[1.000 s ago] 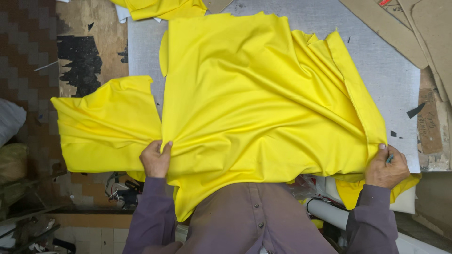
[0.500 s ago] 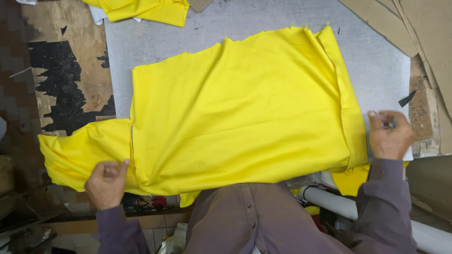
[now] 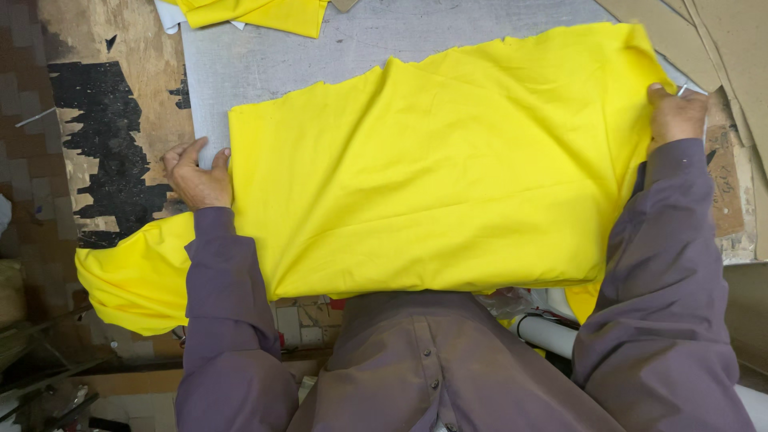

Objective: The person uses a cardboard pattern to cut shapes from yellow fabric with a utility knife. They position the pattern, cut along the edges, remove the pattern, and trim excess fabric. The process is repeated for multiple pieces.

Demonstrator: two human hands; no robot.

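A large yellow cloth [image 3: 432, 176] lies spread flat across the grey bench [image 3: 336, 40], its near edge hanging a little over the front and a loose flap drooping off the left corner. The left hand [image 3: 196, 172] rests at the cloth's left edge, fingers spread and pressing down on bench and hem, its grip wide and closed on nothing. The right hand [image 3: 676, 116] sits at the far right corner with thumb and fingers pinched on the cloth's edge; something small and pale shows at its fingertips, too small to make out. A second folded yellow piece [image 3: 256, 14] lies at the bench's far edge, and brown cardboard sheets [image 3: 712, 40] overlap the right side. The hanging flap looks likely to drag the cloth leftward if the flat hand lifts, and uneven tension from the pinched corner could pull fresh wrinkles into it.
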